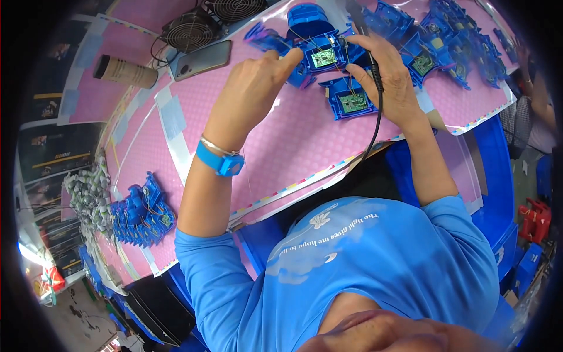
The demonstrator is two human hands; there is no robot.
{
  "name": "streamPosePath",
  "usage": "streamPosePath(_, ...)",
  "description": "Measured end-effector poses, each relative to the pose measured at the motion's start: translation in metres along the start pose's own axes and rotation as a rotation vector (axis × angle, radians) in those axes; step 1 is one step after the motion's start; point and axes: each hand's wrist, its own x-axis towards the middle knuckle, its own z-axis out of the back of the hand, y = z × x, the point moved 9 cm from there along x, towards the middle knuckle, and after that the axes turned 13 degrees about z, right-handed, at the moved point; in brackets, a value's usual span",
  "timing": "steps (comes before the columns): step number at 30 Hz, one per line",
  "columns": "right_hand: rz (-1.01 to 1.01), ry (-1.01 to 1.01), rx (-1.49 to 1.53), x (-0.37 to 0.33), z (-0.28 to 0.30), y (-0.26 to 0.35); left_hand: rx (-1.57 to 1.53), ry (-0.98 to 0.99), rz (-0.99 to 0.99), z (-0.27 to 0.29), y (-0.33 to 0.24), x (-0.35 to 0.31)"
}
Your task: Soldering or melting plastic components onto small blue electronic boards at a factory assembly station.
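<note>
A blue plastic housing (316,44) with a green circuit board and thin wires lies between my hands at the far side of the table. My left hand (258,82) is closed in a pinch at its left edge; what the fingertips hold is hidden. My right hand (387,79) curls thumb and index finger round its right edge. A dark pen-like tool (358,17), its black cord (378,100) crossing the right index finger, looks like a soldering iron; its tip is not visible. Just nearer lies a second blue housing (346,97) with a green board.
More blue housings (422,56) with boards are heaped at the far right. A row of them (141,214) stands at the left, beside a pile of grey-green parts (88,190). A phone (202,60), fans (190,32) and a brown cylinder (125,71) sit at the far left.
</note>
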Motion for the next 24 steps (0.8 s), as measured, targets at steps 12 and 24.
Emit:
streamPosePath(12,0.089,0.105,0.171,-0.004,-0.022,0.027,-0.309,0.012,0.324,0.022,0.042,-0.122)
streamPosePath(24,0.308,-0.039,0.162,0.018,-0.004,0.098,-0.864,-0.171,0.723,0.039,0.030,-0.250)
